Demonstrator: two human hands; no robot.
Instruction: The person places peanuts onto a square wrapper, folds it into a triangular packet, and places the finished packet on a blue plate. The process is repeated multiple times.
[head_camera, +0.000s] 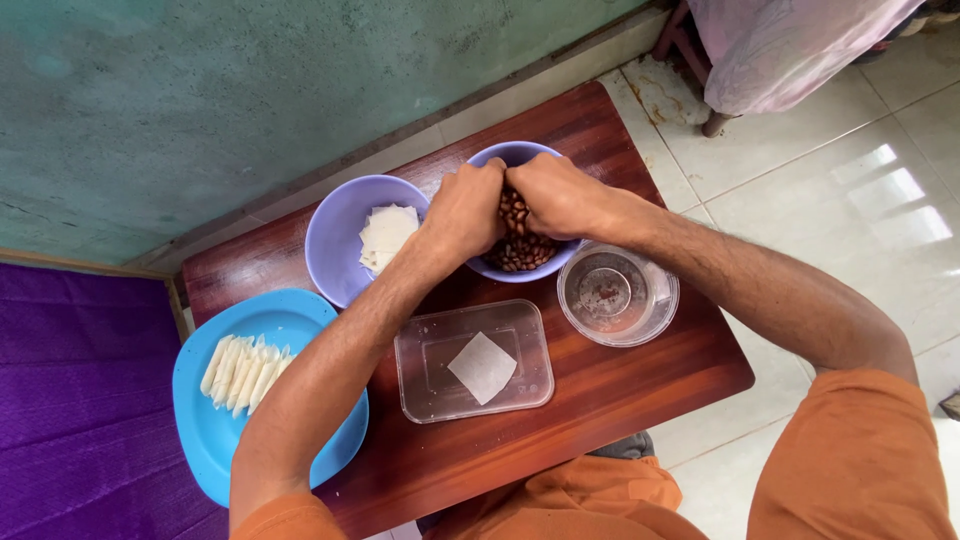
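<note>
Your left hand (465, 210) and right hand (560, 195) both pinch nuts over nut bowl (520, 262). Left of bowl: rolled wrappers (243, 372) done on blue plate (205, 430). Below bowl: one flat wrapper (482, 367) unfilled.

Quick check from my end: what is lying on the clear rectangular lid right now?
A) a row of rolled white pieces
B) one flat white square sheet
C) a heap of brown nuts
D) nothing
B: a single flat white square sheet lies on the clear rectangular lid; no nuts or rolls there.

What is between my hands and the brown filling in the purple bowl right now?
Nothing visible. The left hand and right hand are both already in the filling bowl, directly over the brown filling.
</note>
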